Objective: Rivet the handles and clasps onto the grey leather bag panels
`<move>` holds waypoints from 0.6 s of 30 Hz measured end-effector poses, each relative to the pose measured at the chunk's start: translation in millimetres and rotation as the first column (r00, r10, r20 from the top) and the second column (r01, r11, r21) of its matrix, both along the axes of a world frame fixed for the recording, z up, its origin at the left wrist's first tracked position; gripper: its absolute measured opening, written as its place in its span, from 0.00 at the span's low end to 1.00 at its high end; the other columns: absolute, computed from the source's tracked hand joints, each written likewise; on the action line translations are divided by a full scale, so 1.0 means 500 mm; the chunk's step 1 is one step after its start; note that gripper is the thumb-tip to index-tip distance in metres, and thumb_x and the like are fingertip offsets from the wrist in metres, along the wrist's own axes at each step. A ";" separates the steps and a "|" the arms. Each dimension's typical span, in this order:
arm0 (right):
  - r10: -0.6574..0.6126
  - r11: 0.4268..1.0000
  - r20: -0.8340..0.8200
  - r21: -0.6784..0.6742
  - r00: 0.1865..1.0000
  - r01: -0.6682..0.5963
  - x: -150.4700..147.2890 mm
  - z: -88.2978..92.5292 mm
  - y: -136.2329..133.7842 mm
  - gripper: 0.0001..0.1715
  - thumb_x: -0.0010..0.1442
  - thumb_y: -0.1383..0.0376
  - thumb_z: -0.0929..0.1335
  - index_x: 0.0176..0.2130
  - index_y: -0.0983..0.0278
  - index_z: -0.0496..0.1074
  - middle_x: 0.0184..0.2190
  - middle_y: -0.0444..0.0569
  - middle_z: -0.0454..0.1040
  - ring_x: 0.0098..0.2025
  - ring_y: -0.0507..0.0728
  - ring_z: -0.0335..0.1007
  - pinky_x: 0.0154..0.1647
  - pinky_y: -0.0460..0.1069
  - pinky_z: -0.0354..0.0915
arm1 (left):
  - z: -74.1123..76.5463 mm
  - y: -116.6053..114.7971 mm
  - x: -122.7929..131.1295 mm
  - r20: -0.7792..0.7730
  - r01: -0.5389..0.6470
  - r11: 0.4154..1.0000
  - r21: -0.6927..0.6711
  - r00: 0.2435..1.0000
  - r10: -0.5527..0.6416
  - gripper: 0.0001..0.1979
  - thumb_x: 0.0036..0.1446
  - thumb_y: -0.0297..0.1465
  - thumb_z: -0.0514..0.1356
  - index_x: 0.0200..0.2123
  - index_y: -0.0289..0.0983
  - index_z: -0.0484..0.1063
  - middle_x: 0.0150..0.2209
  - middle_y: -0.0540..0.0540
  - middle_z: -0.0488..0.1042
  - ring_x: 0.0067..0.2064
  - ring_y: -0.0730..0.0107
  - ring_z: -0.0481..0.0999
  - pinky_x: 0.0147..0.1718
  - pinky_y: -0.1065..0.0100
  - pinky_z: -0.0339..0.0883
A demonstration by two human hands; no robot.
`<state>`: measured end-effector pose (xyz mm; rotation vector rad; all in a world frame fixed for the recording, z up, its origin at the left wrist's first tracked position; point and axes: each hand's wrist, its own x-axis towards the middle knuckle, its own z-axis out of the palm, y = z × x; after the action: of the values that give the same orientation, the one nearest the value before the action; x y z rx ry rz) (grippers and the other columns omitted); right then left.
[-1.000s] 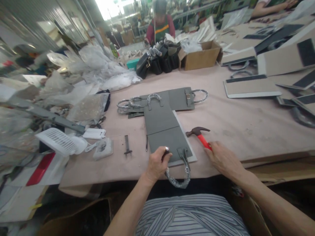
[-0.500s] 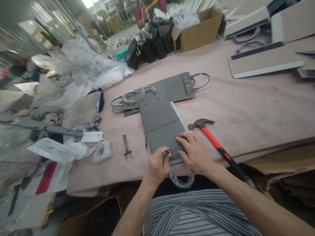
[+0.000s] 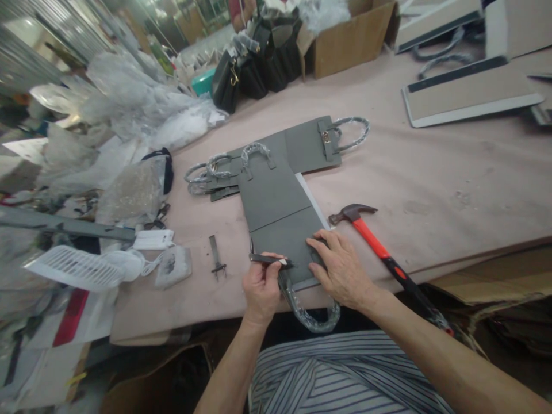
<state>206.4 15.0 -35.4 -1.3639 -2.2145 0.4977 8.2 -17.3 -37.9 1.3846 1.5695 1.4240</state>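
Note:
A grey handbag panel [image 3: 276, 195] lies lengthwise before me, with plastic-wrapped handles at both ends; the near handle [image 3: 317, 322] hangs over the table edge. My left hand [image 3: 261, 287] pinches a slim dark pointed tool [image 3: 265, 259], slanted low with its tip close to the panel's near part. On the panel's right side, my right hand [image 3: 342, 267] rests with thumb and fingers closed around a dark grey tab [image 3: 318, 251], mostly hidden by the fingers. To the right of that hand lies a claw hammer [image 3: 375, 241] with a red and black handle.
A small forked metal tool [image 3: 217, 259] lies to the left. More grey bag panels [image 3: 308, 144] lie crosswise behind. A white fan [image 3: 86, 265], plastic bags [image 3: 129, 184], black handbags [image 3: 254, 69], a cardboard box [image 3: 353, 43] and beige panels [image 3: 470, 92] surround the table. A person stands beyond.
The tool in my left hand has tipped from nearly upright to a low slant, and that hand has shifted slightly left. My right hand stays on the panel. The view has shifted slightly.

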 end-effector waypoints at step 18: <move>-0.008 1.000 -0.007 -0.022 1.000 0.007 0.000 0.003 -0.001 0.25 0.64 0.64 0.67 0.59 0.67 0.68 0.60 0.61 0.64 0.63 0.70 0.56 0.65 0.66 0.57 | 0.013 0.020 0.043 0.087 -0.094 0.995 -0.036 0.991 0.096 0.13 0.61 0.34 0.64 0.48 0.36 0.71 0.37 0.45 0.81 0.38 0.67 0.83 0.39 0.69 0.79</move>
<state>206.6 14.4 -34.0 -1.3787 -2.2034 0.5248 29.6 -7.2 -31.3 1.2256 1.6121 1.4895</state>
